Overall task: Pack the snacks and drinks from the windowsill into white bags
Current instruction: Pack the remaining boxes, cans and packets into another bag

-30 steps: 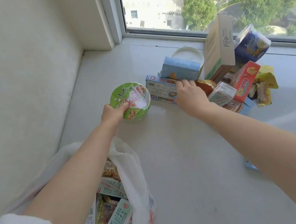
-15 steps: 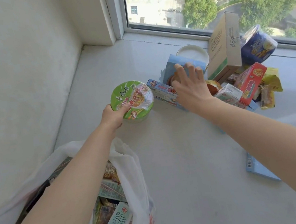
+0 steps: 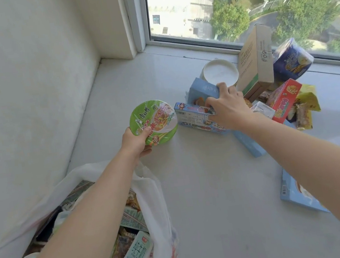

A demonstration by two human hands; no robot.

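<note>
My left hand (image 3: 136, 141) grips a green instant-noodle bowl (image 3: 154, 121) by its near rim, tilted up off the windowsill (image 3: 205, 189). My right hand (image 3: 227, 105) grips a light-blue snack box (image 3: 201, 91) standing behind a flat blue-and-white box (image 3: 193, 118). A white bag (image 3: 155, 206) gapes at the lower left under my left forearm, filled with a milk carton (image 3: 136, 256) and several snack packs.
A pile lies at the right: a white-lidded tub (image 3: 220, 72), a brown carton (image 3: 256, 61), a dark-blue pack (image 3: 292, 60), a red box (image 3: 284, 99) and yellow packets (image 3: 308, 99). Another blue box (image 3: 297, 196) lies near my right forearm. A wall stands left, a window behind.
My left hand has lifted and tilted the noodle bowl toward me. My right hand moved from the flat box up to the light-blue box and closed its fingers on it.
</note>
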